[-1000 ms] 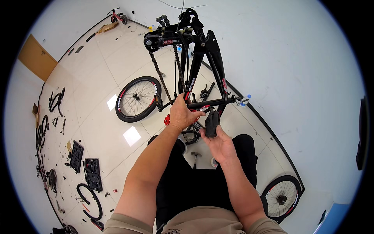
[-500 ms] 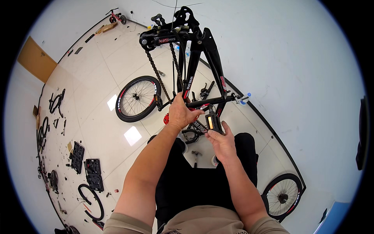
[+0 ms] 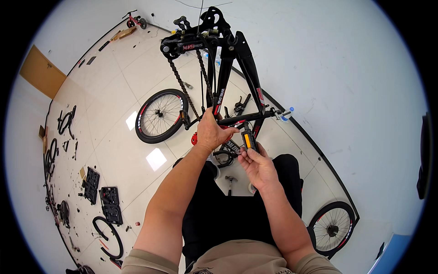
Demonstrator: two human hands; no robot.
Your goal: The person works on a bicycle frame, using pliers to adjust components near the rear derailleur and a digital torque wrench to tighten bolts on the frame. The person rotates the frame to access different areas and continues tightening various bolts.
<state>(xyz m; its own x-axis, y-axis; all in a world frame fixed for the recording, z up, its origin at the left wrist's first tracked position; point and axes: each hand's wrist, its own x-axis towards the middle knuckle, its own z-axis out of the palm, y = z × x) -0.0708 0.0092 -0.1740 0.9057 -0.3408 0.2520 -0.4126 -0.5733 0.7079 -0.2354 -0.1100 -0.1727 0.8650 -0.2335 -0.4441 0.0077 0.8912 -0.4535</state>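
Observation:
A black bicycle frame (image 3: 222, 84) stands upside-down or tipped in front of me, its chain (image 3: 180, 82) hanging at the left. My left hand (image 3: 211, 132) is wrapped round the lower part of the frame, beside the red chainring (image 3: 195, 138), thumb stretched to the right. Its fingertips are hidden behind the tube. At the right, a black pedal (image 3: 248, 139) with an orange reflector points toward me. My right hand (image 3: 259, 170) holds the pedal's near end between thumb and fingers. The pedal's far end meets the crank area.
A hammer (image 3: 230, 183) lies on the floor between my feet. One wheel (image 3: 159, 113) lies beyond my left arm, another wheel (image 3: 331, 230) leans at the right wall. Tool cases (image 3: 111, 205) lie open at the left, near a loose tyre (image 3: 119, 242) and scattered bike parts.
The pedal has turned in my right hand, so its reflector shows a brighter orange face. The right fingers have shifted slightly on it. My left hand stays in place.

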